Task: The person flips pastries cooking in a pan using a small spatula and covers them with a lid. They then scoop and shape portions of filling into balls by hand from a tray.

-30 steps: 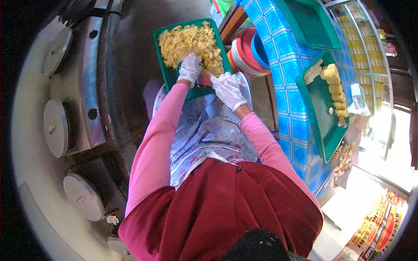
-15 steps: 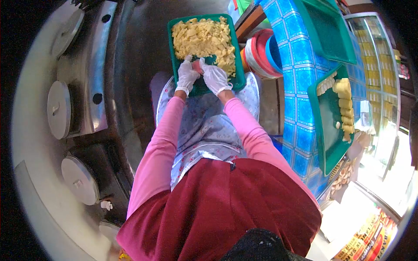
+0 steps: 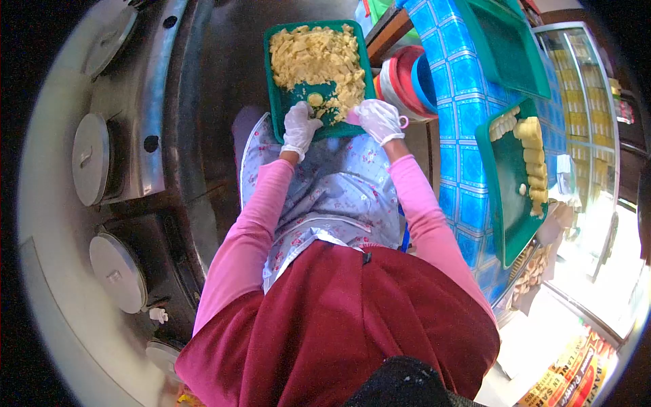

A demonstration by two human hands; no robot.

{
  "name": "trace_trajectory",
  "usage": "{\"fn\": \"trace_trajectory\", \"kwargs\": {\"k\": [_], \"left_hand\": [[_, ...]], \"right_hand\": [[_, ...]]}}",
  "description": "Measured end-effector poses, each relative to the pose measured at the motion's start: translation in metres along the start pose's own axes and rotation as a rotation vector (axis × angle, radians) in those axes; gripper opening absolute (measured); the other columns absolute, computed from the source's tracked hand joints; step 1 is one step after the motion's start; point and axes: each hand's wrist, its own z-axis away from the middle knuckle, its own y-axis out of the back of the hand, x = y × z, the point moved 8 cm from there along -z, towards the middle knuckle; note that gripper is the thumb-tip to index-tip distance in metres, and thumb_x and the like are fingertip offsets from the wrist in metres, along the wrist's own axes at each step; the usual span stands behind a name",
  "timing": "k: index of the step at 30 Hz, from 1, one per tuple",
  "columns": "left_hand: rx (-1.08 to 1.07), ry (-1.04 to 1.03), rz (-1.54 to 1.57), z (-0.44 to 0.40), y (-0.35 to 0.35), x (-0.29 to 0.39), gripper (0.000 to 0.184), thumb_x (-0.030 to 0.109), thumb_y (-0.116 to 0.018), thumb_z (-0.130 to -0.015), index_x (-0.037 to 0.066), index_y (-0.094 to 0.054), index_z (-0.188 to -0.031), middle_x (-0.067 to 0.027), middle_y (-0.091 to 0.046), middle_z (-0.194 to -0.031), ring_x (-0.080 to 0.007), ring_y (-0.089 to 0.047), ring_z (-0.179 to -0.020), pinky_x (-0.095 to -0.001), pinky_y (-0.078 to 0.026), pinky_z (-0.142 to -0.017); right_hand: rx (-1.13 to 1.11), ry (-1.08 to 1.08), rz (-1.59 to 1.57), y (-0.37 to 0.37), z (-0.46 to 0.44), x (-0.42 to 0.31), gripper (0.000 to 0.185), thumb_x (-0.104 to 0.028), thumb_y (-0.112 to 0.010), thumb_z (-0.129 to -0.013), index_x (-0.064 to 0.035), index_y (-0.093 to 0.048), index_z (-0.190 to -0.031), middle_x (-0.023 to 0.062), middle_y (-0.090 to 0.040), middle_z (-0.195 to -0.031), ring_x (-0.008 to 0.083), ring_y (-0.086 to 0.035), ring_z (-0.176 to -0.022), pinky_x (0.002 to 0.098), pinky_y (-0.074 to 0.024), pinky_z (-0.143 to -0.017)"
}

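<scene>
Pale yellow and crumbly, the heap (image 3: 319,54) fills the far part of a green tray (image 3: 279,112) at the person's lap, and one round piece (image 3: 315,100) sits apart from the bulk of it, on the tray's bared floor nearer the person. That piece lies just beyond the fingertips of the gloved left hand (image 3: 300,129), ahead and slightly to the right, so this hand is plainly the nearer; whether glove and piece touch, I can't make out from where I stand. The left grip looks relaxed, thumb spread away from the fingers, nothing visible between them. The right hand (image 3: 381,121), gloved too, is closed around a pink tool (image 3: 352,117) whose long axis runs roughly crosswise: its tip points left at the heap's loose near-right edge, while a ring at the other end pokes out past the grip. Over on the blue-checked table (image 3: 461,149), a second green tray (image 3: 508,169) carries a row of thick yellow pieces (image 3: 534,163) along its right side, a shorter row of paler pieces (image 3: 505,125) at its far end, and a small pale bit (image 3: 523,189). Beyond lies a third green tray (image 3: 505,44). Beside the table stand a red tub (image 3: 407,74) and a blue tub (image 3: 426,80).
</scene>
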Motion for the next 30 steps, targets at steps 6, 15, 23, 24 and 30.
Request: {"fn": "trace_trajectory", "kwargs": {"k": [6, 15, 23, 24, 30], "left_hand": [[-0.039, -0.07, 0.037, -0.004, -0.016, 0.02, 0.031, 0.035, -0.066, -0.081, 0.005, -0.071, -0.084, -0.0201, -0.067, -0.084, -0.0357, -0.065, -0.082, -0.0447, -0.049, -0.073], [0.074, -0.059, 0.113, -0.043, -0.009, 0.017, 0.016, 0.019, -0.064, -0.078, 0.006, -0.073, -0.077, -0.0166, -0.066, -0.068, -0.0325, -0.064, -0.066, -0.0402, -0.049, -0.062], [0.123, 0.067, 0.109, -0.056, -0.009, -0.01, 0.033, 0.025, -0.078, -0.065, 0.003, -0.062, -0.083, -0.0176, -0.064, -0.079, -0.0367, -0.061, -0.073, -0.0443, -0.048, -0.066], [0.152, -0.042, 0.08, -0.052, -0.007, -0.009, 0.036, 0.027, -0.078, -0.066, 0.002, -0.062, -0.085, -0.018, -0.064, -0.08, -0.0375, -0.061, -0.075, -0.0452, -0.047, -0.067], [-0.042, 0.288, 0.401, -0.037, -0.022, -0.04, 0.085, 0.007, -0.088, -0.059, -0.003, -0.05, -0.134, -0.0128, -0.065, -0.114, -0.0223, -0.064, -0.102, -0.0307, -0.052, -0.088]], "right_hand": [[0.104, 0.054, -0.188, -0.012, -0.009, -0.044, 0.016, -0.02, -0.052, -0.092, -0.0104, -0.065, -0.094, 0.0115, -0.068, -0.076, 0.0303, -0.068, -0.07, 0.0443, -0.0514, -0.058], [0.13, -0.197, -0.323, -0.014, -0.015, -0.035, 0.022, -0.014, -0.053, -0.087, -0.0077, -0.068, -0.102, 0.0173, -0.068, -0.077, 0.0348, -0.068, -0.072, 0.0473, -0.051, -0.062], [0.171, -0.231, -0.406, 0.004, -0.01, -0.013, 0.026, -0.029, -0.054, -0.095, -0.0079, -0.068, -0.101, 0.0193, -0.069, -0.088, 0.035, -0.067, -0.083, 0.046, -0.0515, -0.072], [0.231, -0.203, -0.441, -0.013, -0.014, -0.011, 0.026, -0.027, -0.053, -0.095, -0.0087, -0.069, -0.105, 0.0192, -0.069, -0.091, 0.035, -0.067, -0.083, 0.046, -0.0516, -0.073], [0.006, -0.221, -0.447, -0.049, -0.043, -0.048, 0.036, -0.024, -0.045, -0.098, -0.0133, -0.058, -0.13, 0.0201, -0.069, -0.094, 0.0402, -0.067, -0.084, 0.0512, -0.0496, -0.071]]}}
